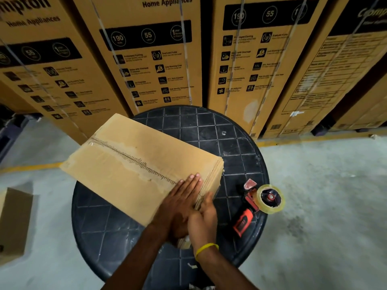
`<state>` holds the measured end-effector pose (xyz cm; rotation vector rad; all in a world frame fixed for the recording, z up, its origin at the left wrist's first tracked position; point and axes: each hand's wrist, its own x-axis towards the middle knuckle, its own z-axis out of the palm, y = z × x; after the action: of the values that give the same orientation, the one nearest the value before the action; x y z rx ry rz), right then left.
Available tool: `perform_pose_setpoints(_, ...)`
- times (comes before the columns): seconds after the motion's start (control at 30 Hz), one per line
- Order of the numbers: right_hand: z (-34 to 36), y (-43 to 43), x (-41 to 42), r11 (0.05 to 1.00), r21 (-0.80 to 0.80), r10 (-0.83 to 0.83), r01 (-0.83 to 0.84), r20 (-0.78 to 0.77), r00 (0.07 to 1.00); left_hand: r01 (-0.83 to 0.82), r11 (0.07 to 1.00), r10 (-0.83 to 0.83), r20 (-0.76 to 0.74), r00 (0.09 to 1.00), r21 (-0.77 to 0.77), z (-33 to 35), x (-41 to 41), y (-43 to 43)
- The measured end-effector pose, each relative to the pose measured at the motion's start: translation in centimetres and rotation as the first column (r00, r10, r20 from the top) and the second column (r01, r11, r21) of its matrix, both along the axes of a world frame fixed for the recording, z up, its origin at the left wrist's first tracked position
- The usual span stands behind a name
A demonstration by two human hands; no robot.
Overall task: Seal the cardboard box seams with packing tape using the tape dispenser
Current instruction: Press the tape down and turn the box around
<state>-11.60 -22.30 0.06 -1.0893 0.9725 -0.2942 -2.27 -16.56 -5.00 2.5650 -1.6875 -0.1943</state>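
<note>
Far left on the floor point(314, 185), a small cardboard carton point(14, 222); behind, a row of tall printed appliance cartons point(150, 59). On the round dark tabletop point(117, 233), a cardboard box point(134, 164) lying at an angle, its centre seam point(134, 160) rough and torn-edged, the left hand point(180, 206) spread flat with fingers together on the near right corner, holding nothing. Just right of it, the right hand point(204, 214) with a yellow wristband point(206, 249), open against the box's end face, and further right, apart from both hands, the red-and-black tape dispenser point(251, 208) with its clear tape roll point(271, 198) resting near the tabletop's edge.
</note>
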Motion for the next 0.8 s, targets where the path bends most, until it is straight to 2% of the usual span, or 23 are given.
perform_pose_setpoints(0.13,0.3,-1.2,1.7,0.998,-0.014,-0.061,0.060,-0.147,0.987,-0.028,0.999,0.027,-0.066,0.997,-0.021,0.2,0.1,-0.2)
perform_pose_setpoints(0.23,0.8,-1.8,2.8,1.000,-0.015,-0.010,0.007,-0.182,0.983,-0.029,0.999,0.030,-0.026,0.999,0.025,0.2,0.4,-0.6)
perform_pose_setpoints(0.37,1.0,-2.9,3.8,0.990,0.089,-0.084,0.109,-0.247,0.965,-0.021,0.999,0.021,-0.021,1.000,0.031,-0.3,0.4,-0.7)
perform_pose_setpoints(0.57,-0.1,-6.1,4.2,0.914,0.389,-0.086,0.120,-0.104,0.991,-0.003,0.999,0.003,-0.006,1.000,-0.044,1.0,-0.8,0.2)
perform_pose_setpoints(0.67,-0.4,-6.7,2.8,0.899,0.433,-0.070,0.071,-0.018,0.997,-0.009,0.996,0.010,0.004,1.000,-0.090,0.6,-0.7,0.3)
perform_pose_setpoints(0.73,-0.2,-6.1,2.2,0.946,0.323,-0.034,0.021,0.033,0.999,-0.005,0.995,0.001,-0.043,0.999,-0.102,0.3,0.0,0.3)
perform_pose_setpoints(0.8,0.9,-4.2,1.8,1.000,-0.025,-0.003,0.004,0.041,0.999,0.015,0.986,-0.032,-0.098,0.995,-0.165,0.4,0.1,0.5)
